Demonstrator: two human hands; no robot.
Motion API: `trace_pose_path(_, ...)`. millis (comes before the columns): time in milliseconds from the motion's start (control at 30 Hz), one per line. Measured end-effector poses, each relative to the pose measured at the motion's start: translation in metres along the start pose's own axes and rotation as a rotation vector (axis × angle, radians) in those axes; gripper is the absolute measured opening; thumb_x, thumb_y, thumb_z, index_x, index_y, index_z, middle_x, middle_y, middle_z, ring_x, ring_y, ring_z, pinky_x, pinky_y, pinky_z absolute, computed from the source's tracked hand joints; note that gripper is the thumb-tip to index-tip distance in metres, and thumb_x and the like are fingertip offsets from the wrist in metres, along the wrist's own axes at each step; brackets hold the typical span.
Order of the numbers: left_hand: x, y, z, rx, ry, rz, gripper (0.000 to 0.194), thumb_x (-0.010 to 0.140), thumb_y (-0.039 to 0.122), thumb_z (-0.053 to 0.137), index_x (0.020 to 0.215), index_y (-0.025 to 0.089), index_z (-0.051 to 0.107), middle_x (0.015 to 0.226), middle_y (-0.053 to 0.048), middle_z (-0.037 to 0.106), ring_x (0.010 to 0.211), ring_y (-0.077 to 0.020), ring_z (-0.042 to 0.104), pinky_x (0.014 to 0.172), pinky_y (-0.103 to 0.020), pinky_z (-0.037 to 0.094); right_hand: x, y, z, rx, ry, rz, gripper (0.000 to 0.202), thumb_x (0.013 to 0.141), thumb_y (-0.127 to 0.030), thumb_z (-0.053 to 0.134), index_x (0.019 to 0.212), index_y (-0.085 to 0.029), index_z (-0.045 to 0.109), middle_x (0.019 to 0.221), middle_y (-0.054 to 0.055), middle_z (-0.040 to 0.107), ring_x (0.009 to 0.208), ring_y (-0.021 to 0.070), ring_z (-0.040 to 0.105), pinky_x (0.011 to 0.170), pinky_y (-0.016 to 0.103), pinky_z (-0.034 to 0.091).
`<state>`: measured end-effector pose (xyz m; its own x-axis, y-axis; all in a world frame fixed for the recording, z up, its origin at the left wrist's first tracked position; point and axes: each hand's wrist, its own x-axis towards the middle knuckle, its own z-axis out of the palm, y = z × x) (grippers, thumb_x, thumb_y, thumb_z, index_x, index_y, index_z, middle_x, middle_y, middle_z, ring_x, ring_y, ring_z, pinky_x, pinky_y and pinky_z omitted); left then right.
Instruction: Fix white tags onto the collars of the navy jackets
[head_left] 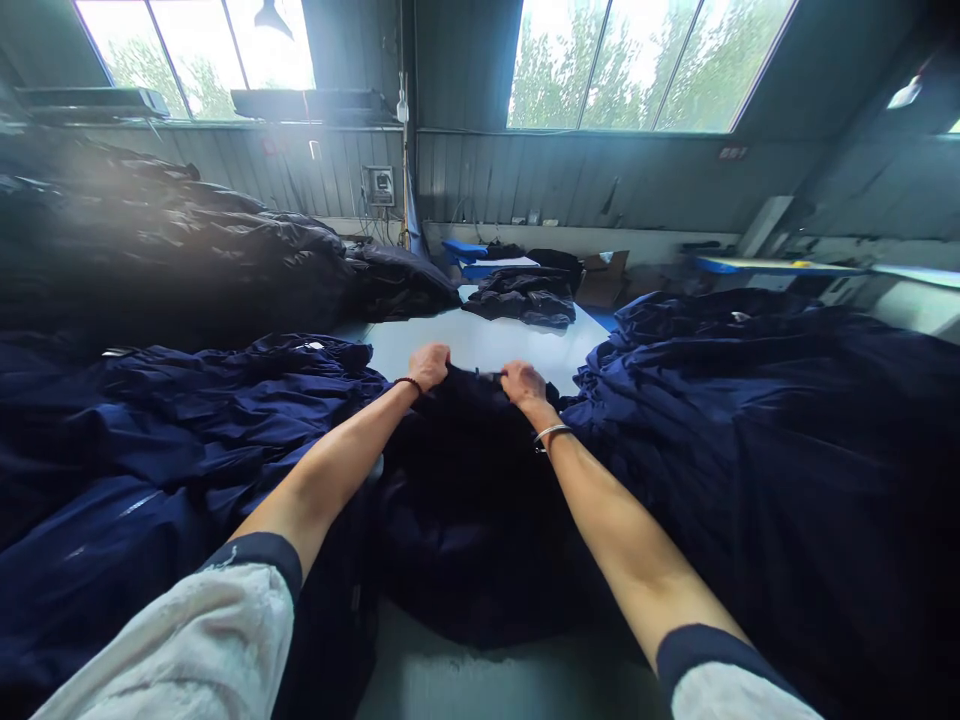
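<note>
A dark navy garment [472,500] hangs stretched between my two hands, its upper edge pulled across and its lower part drooping toward me. My left hand [430,367] is closed on the left end of that edge. At the right end, my right hand [523,383] grips the same edge. The exact kind of garment is too dark to make out. Behind my hands lies the pale table top [420,330].
Navy garments are heaped at the left [187,420] and in a tall pile at the right [750,400]. Farther back left rises a black garment pile [187,240]. A folded black bundle [521,295] lies at the table's far end.
</note>
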<state>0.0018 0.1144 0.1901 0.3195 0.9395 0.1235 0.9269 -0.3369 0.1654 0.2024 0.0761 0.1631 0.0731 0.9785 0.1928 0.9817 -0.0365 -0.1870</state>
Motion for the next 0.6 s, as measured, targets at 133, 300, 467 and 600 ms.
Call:
trace_pose_path(133,0.000,-0.010,0.020,-0.037,0.330,0.023,0.059,0.083,0.022,0.062,0.139,0.016,0.043,0.157,-0.015,0.025,0.145,-0.0290,0.026,0.114,-0.037,0.034,0.008,0.004,0.018,0.179,0.262,-0.074,0.061,0.093,-0.023,0.045,0.152,-0.021,0.031,0.157,0.011,0.029,0.140,0.0237,0.037,0.112,0.034,0.035)
trace_pose_path(300,-0.013,-0.020,0.080,0.032,0.059,0.024,0.063,0.089,0.032,0.056,0.147,0.023,0.033,0.161,-0.013,0.021,0.149,-0.0315,0.015,0.117,-0.049,0.024,-0.002,0.017,0.067,0.105,-0.006,-0.006,0.061,0.096,-0.034,0.043,0.154,-0.024,0.028,0.161,0.010,0.018,0.148,0.0272,0.020,0.119,0.043,0.024)
trace_pose_path(467,-0.035,-0.025,0.125,0.047,-0.264,0.013,0.060,0.093,0.055,0.041,0.148,0.033,0.033,0.160,-0.011,0.026,0.148,-0.0380,0.015,0.109,-0.071,0.015,-0.029,0.034,0.102,0.021,-0.357,0.058,0.053,0.099,-0.050,0.033,0.150,-0.037,0.033,0.160,0.005,0.027,0.148,0.0325,0.017,0.112,0.065,0.019)
trace_pose_path(600,-0.048,-0.028,0.136,0.034,-0.403,-0.012,0.058,0.093,0.056,0.040,0.147,0.036,0.036,0.158,-0.013,0.030,0.144,-0.0401,0.025,0.104,-0.074,0.025,-0.036,0.038,0.103,-0.044,-0.446,0.109,0.050,0.097,-0.056,0.031,0.137,-0.034,0.053,0.149,0.010,0.045,0.136,0.0346,0.042,0.105,0.065,0.030)
